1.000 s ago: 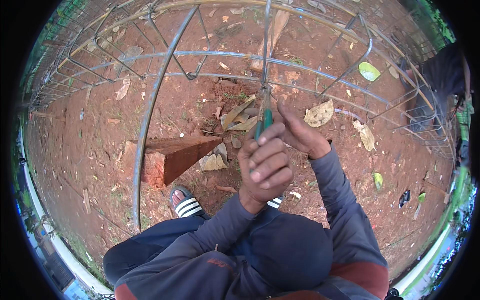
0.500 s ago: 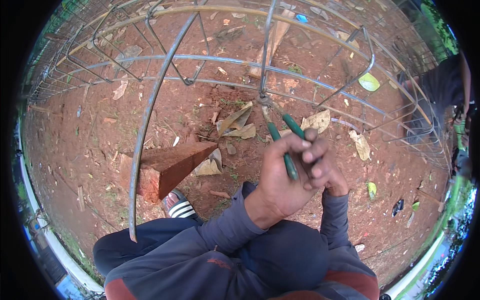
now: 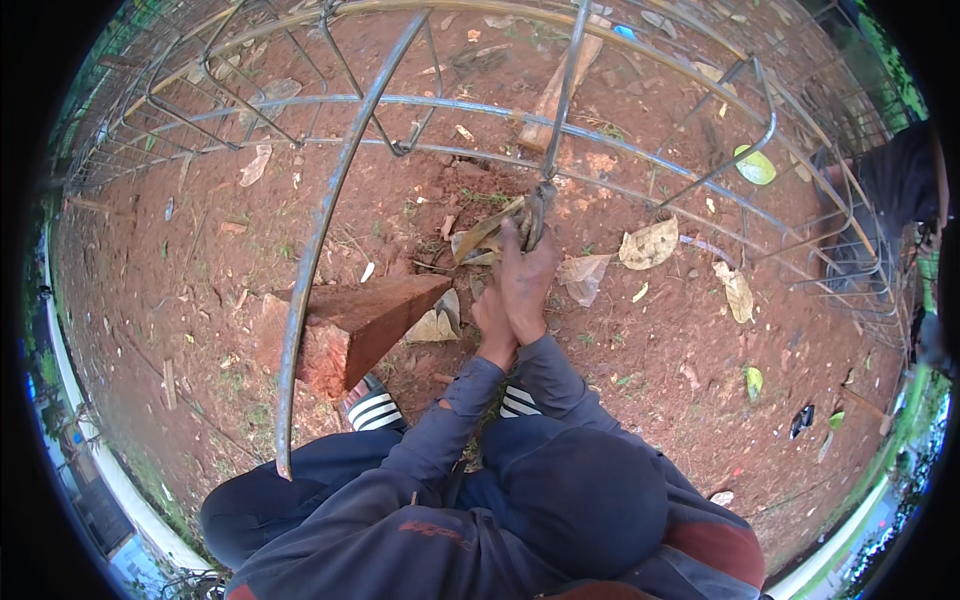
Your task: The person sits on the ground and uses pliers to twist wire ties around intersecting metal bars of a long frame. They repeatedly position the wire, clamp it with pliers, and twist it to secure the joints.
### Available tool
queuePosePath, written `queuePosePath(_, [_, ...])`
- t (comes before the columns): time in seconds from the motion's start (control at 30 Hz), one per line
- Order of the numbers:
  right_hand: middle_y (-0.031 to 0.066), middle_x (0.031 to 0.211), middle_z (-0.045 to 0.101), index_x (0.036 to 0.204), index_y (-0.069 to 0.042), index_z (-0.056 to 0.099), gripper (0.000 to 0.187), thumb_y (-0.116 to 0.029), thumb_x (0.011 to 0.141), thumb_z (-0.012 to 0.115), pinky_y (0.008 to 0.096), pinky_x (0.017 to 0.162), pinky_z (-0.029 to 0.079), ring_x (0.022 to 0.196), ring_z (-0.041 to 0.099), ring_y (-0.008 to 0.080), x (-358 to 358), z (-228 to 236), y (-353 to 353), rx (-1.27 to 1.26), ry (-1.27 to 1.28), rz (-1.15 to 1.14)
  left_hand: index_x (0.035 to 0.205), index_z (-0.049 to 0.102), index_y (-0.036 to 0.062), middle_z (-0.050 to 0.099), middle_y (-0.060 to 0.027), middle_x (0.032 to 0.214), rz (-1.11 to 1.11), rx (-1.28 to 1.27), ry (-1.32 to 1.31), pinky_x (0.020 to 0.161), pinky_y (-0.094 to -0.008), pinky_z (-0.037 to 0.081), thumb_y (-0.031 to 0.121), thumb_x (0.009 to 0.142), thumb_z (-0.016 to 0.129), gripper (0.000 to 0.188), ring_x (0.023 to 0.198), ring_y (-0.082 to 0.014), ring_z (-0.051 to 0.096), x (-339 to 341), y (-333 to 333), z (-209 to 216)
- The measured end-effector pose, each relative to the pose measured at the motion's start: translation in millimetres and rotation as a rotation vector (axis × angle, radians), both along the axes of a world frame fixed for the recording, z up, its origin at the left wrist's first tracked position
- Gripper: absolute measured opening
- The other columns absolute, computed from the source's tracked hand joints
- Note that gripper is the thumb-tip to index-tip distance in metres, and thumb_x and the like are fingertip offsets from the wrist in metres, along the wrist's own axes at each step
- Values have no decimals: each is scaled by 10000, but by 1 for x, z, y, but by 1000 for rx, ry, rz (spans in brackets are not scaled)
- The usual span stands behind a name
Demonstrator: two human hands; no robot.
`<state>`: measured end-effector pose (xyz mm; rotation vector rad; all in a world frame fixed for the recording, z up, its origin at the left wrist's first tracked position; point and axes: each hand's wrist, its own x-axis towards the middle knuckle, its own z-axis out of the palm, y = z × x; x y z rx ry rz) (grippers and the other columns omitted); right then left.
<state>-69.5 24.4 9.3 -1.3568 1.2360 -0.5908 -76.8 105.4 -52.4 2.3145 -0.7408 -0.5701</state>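
The dark metal jaws of a pair of pincers (image 3: 537, 206) are at a wire joint on the steel rebar cage (image 3: 460, 105), where an upright bar meets a long lower bar. My right hand (image 3: 528, 280) is wrapped round the pincers below the jaws, one finger stretched along them. Close against its left side, my left hand (image 3: 492, 318) is closed lower down along the tool, with most of its fingers hidden. The handles are covered by my hands. A dry curled leaf (image 3: 485, 235) lies just left of the jaws.
A reddish timber block (image 3: 370, 325) lies left of my hands, beside a bent bar end (image 3: 287, 440) reaching toward my knee. Behind the cage is a wooden plank (image 3: 565, 85). Another person (image 3: 885, 190) is at the right edge. Leaves litter the red soil.
Both hands have come together farther forward and to the left. The right hand now covers the pincers' green handles, which showed before. The view has shifted slightly.
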Motion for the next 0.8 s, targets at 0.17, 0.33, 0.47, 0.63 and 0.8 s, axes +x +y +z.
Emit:
queuePosePath(0.17, [68,780,640,963,-41,636,316,-351,1030,636,404,630,543,661,634,239,-24,-31,-45,621,-379,316,1295,505,13,709,-241,1048,-4,85,220,782,-504,537,308,873,755,573,960,-441,701,-8,12,54])
queuePosePath(0.33, [-63,614,469,714,-179,459,437,-406,1085,503,324,451,501,485,480,74,-39,-31,-54,1522,-1338,705,1143,604,2,731,-188,1051,-385,-252,1304,845,-395,539,371,842,824,525,952,-284,710,20,34,60])
queuePosePath(0.47, [-45,625,501,722,-173,514,406,-314,1101,474,331,487,544,513,531,88,-8,-23,-28,1563,-1993,838,1228,585,54,739,-167,1022,-390,-949,2312,853,-415,557,306,932,762,427,905,-264,715,-7,35,68])
queuePosePath(0.63, [13,844,610,940,-130,576,197,-272,1068,526,352,624,597,721,664,144,6,42,4,1659,-2152,329,1070,519,74,588,-52,795,-539,-1891,2883,641,-368,566,216,1018,640,194,719,-191,617,-28,-25,149])
queuePosePath(0.8, [61,989,596,1092,-94,523,179,-263,1047,563,353,702,591,830,664,173,-29,38,-7,1462,-2029,436,862,428,110,381,4,738,240,-1843,2989,546,-318,425,116,1034,564,219,656,-139,431,3,-69,249])
